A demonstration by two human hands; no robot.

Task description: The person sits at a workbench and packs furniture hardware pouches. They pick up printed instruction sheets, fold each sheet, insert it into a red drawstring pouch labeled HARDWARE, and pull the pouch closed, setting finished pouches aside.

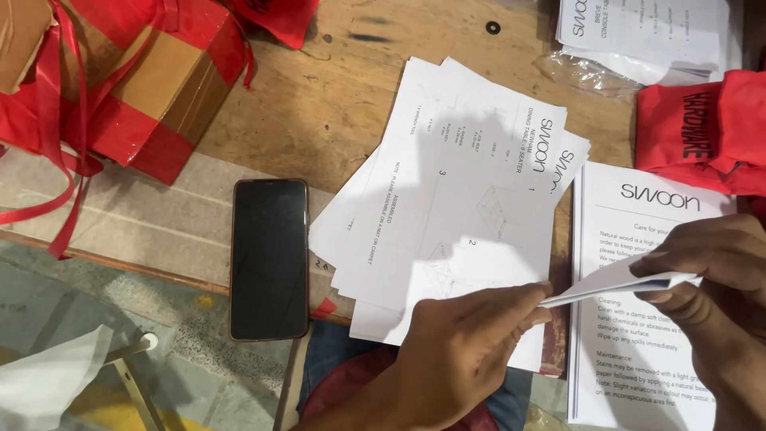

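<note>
Left of the black rectangular smartphone [269,258] sits a brown cardboard box bound in red tape [152,80]. Right of the phone lie fanned white printed sheets [447,207]. Further right, the left hand [455,359] and right hand [710,271] pinch opposite ends of a folded white paper slip [614,283], fingers closed on it. The fold seems underway; creasing calls for steady, even pressure.
</note>
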